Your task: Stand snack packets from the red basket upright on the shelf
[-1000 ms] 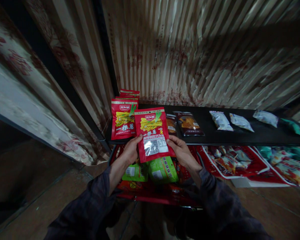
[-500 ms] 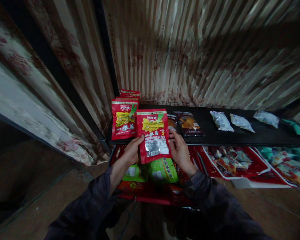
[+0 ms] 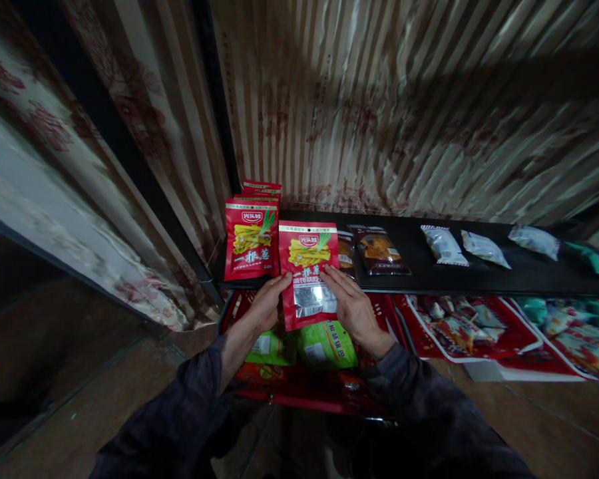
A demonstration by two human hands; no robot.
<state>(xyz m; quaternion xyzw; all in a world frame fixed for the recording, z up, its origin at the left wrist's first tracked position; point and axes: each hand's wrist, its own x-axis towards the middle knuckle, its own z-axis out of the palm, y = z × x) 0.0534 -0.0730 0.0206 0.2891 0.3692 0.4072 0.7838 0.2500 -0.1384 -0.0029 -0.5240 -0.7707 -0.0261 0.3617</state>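
Between my hands is a red snack bag (image 3: 309, 256) with yellow sticks and a green onion printed on it, its front facing me. My left hand (image 3: 269, 303) grips its left edge, thumb on the front. The fingers of my right hand (image 3: 352, 303) lie across the bag's front at the right side, closed on that edge. Just left of it, similar red bags (image 3: 251, 239) stand in a row on the black shelf (image 3: 404, 229). Below the held bag, green snack bags (image 3: 327, 344) lie in a red basket (image 3: 309, 397).
Brown snack bags (image 3: 379, 250) lie on the shelf to the right, then several pale packets (image 3: 444, 245) farther along. More red baskets (image 3: 419, 336) with mixed packets sit below the shelf. A pleated curtain (image 3: 359, 100) hangs behind, beside a dark post (image 3: 217, 93).
My right hand has moved from the bag's right edge onto its front, fingers now laid over the print. The held bag has shifted slightly right in view.
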